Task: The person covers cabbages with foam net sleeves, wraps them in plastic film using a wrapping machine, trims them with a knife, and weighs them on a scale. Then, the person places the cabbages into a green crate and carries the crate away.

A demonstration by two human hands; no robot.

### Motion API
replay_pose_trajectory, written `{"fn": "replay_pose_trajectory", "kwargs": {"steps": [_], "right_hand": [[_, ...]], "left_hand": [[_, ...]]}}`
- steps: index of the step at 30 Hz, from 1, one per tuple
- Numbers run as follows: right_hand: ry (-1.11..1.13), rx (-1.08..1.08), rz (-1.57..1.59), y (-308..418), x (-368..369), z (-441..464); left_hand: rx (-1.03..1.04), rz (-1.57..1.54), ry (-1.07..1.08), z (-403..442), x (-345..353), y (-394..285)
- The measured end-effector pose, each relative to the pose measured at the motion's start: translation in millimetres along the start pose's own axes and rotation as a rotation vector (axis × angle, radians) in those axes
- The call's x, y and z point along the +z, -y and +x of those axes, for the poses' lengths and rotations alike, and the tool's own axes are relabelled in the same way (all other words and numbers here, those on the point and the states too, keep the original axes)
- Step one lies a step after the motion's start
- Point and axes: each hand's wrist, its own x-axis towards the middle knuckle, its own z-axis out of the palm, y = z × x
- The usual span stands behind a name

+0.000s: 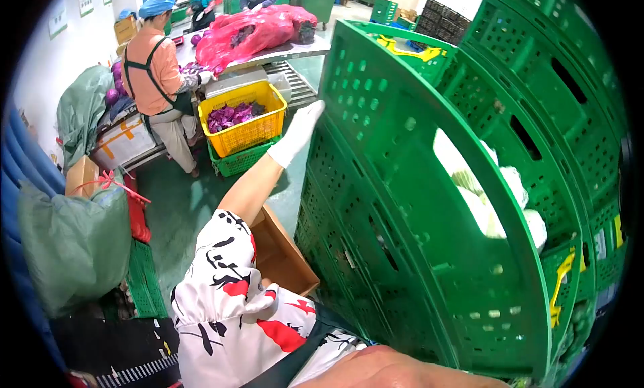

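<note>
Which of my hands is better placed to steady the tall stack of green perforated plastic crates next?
Probably your white-gloved left hand: it appears to touch the stack at its far edge, while your right hand is out of view.

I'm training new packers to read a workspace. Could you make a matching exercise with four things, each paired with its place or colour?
Things
1. yellow basket
2. person's left hand
3. pink plastic bag
4. open cardboard box

Places or colours
A. lying on the table
B. brown
C. above a low green crate
D. white-gloved, by the tall green crates

Pairs: 1-C, 2-D, 3-A, 4-B
</note>
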Motion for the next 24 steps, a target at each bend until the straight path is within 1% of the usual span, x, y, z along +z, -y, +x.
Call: {"fn": "replay_pose_trajectory", "kwargs": {"steps": [2,4,5,7,8,9,10,11,12,13,14,15,16,17,18,20,22,23,24], "right_hand": [[-0.007,-0.018,0.038,-9.5,-10.1,-12.9],[-0.01,-0.039,0.084,-20.1,-24.3,-36.7],[-0.018,-0.052,0.113,-26.6,-31.9,-49.6],[-0.009,-0.082,0.211,-40.9,-34.2,-74.0],[-0.003,-0.106,0.257,-43.5,-37.4,-83.8],[-0.015,-0.132,0.301,-42.6,-32.6,-106.0],[0.005,-0.322,0.411,-13.1,39.2,-164.0],[-0.096,-0.25,0.32,-21.7,26.9,-178.6],[-0.041,-0.254,0.325,-59.2,-1.4,-185.3],[0.04,-0.152,0.39,-112.0,-25.7,-187.6],[0.011,-0.034,0.48,-159.5,-49.3,-194.1],[-0.12,0.112,0.57,-167.9,-62.9,-224.8],[-0.209,0.142,0.568,-182.5,-77.8,-258.1],[-0.33,0.157,0.638,-211.2,-107.6,-285.9],[-0.418,0.205,0.717,-263.1,-139.3,-302.8],[-0.587,0.259,0.891,-334.7,-181.8,-363.3],[-0.771,0.331,0.91,-375.3,-206.3,-423.0],[-0.825,0.352,0.929,-384.9,-213.5,-450.3],[-0.83,0.321,0.94,-393.3,-225.1,-473.5]], "left_hand": [[-0.035,-0.037,0.001,16.8,-6.3,13.3],[-0.004,0.201,0.05,18.0,-17.3,14.0],[0.125,0.316,0.01,32.6,-25.2,27.6],[-0.271,0.231,-0.117,24.8,12.5,-7.6],[-0.085,0.007,-0.191,21.7,23.7,16.5],[0.112,-0.211,-0.221,19.7,35.6,42.2],[-0.032,-0.254,-0.023,48.8,-39.1,99.0],[-0.098,-0.214,-0.1,41.5,-33.7,102.6],[-0.194,-0.127,-0.198,13.2,-27.7,108.6],[-0.327,0.004,-0.301,-19.4,-25.9,121.0],[-0.478,0.126,-0.4,-59.0,-24.9,131.7],[-0.65,0.202,-0.448,-102.5,-24.6,138.4],[-0.699,0.282,-0.403,-132.3,-35.1,153.2],[-0.796,0.334,-0.302,-171.1,-20.6,175.3],[-0.897,0.411,-0.206,-215.8,-10.1,180.3],[-1.169,0.532,0.112,-298.2,20.7,200.0],[-1.366,0.63,0.58,-367.8,67.5,213.7],[-1.405,0.666,0.858,-401.5,92.9,220.7],[-1.391,0.684,1.111,-430.8,120.9,220.7]]}}
